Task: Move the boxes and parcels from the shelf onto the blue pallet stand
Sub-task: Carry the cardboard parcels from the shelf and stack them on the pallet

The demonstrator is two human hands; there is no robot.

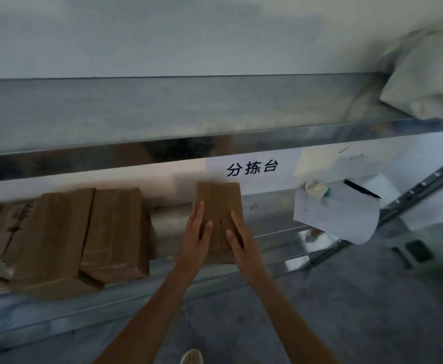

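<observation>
A small brown cardboard box [219, 203] lies on the lower metal shelf [275, 224], below a white sign with black characters. My left hand [196, 232] rests flat on the box's left side with straight fingers. Along the box's right side lies my right hand [237, 236], its fingers also straight. Left of them, several larger brown taped boxes [83, 232] sit side by side on the same shelf. A pale grey soft parcel [425, 74] lies on the upper shelf at the far right. The blue pallet stand is not in view.
The upper shelf's metal front edge [162, 151] runs across the view above my hands. White paper sheets and a black pen [338, 206] hang at the shelf's right end. A grey concrete floor [346, 298] lies below, with a grey-green base at right.
</observation>
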